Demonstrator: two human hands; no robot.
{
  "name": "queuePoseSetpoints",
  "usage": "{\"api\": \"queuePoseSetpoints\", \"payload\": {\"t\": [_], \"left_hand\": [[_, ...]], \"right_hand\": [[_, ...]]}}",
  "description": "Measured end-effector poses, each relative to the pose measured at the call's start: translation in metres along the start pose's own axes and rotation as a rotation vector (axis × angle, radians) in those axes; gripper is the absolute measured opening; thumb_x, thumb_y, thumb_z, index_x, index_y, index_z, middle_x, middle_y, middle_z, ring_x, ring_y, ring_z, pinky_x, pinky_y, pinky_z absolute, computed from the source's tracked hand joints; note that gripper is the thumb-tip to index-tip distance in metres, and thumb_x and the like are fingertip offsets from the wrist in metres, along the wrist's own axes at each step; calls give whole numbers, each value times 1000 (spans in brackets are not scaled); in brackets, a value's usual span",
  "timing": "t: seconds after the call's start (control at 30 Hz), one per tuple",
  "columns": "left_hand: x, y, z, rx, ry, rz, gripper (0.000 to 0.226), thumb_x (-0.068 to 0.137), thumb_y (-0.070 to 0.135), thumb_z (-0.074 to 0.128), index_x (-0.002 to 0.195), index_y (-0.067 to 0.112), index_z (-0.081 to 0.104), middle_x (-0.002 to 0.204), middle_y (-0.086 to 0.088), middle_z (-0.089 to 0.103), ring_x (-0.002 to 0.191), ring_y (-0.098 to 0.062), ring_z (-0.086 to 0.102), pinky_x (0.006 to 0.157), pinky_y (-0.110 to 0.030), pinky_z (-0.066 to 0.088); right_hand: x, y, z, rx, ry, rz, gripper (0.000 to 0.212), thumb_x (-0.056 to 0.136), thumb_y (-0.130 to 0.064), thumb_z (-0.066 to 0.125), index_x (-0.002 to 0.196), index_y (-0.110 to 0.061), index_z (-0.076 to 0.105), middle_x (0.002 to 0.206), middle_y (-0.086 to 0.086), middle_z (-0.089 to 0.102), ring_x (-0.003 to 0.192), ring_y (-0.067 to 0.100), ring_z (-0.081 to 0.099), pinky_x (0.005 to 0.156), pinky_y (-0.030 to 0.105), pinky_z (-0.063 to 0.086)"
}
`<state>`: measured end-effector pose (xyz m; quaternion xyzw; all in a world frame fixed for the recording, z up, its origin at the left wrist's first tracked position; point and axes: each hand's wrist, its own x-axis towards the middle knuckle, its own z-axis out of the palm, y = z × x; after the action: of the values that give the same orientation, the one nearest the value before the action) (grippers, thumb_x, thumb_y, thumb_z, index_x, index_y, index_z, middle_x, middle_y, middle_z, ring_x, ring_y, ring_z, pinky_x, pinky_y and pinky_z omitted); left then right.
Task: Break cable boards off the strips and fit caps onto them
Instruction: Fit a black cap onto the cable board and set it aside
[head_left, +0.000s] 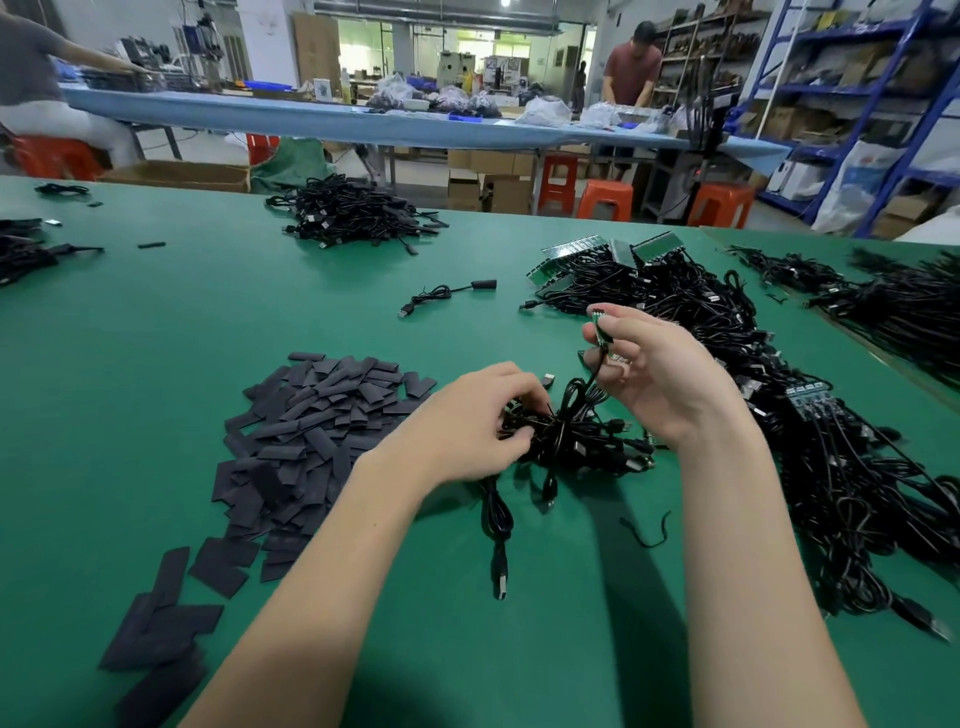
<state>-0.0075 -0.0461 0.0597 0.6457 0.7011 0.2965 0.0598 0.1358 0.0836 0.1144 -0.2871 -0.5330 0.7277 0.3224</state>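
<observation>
Two hands work over a tied cable bundle (566, 441) on the green table (156, 322). Right hand (660, 374), just above the bundle, pinches a small green board (601, 327) between thumb and fingertips; left hand (467, 421) curls its fingers into the bundle's left side. Black caps (311, 431) lie heaped left of the bundle, uncut board strips (597, 260) beyond it.

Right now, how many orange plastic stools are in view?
5: one far left, one under the blue bench, three right of centre; others may be hidden.
</observation>
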Motion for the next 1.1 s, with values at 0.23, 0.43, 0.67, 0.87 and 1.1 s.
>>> {"api": "queuePoseSetpoints", "payload": {"t": [0.23,0.43,0.67,0.87,1.1], "left_hand": [[1,4,-1,-144,125,23,11,82,16,81,87,20,72,94,6,62,68,-13,62,69,-25,49],[-2,3,-18,-325,115,-61,12,79,20,84,81,26,74,91,9,70,72,-11,62,65,-17,44],[1,-2,-11,-138,189,-234,23,81,58,71,85,36,66,97,16,62,70,3,53,74,-28,45],[9,3,22,18,144,-521,64,83,74,55,124,26,43,122,-3,57,114,-29,56,90,-40,44],[9,12,7,-387,297,-200,29,81,39,62,85,27,36,80,8,47,66,-13,38,64,-30,35]], "right_hand": [[6,31,2,-823,-60,-9,11,95,-19,64,103,-15,70,71,4,72,57,12,53,66,28,45],[1,24,1,-799,-165,-34,13,99,-17,61,108,-12,69,68,-1,67,53,6,62,50,18,46],[-5,2,-2,-382,-33,-180,17,103,-11,54,113,-14,67,78,6,57,56,13,66,49,18,46],[4,11,-5,-548,43,-131,21,99,-10,52,109,-18,69,72,2,57,42,5,47,40,16,35],[7,15,-11,-776,74,-224,17,95,-23,57,96,-30,72,66,-10,70,62,13,55,60,30,47]]}}
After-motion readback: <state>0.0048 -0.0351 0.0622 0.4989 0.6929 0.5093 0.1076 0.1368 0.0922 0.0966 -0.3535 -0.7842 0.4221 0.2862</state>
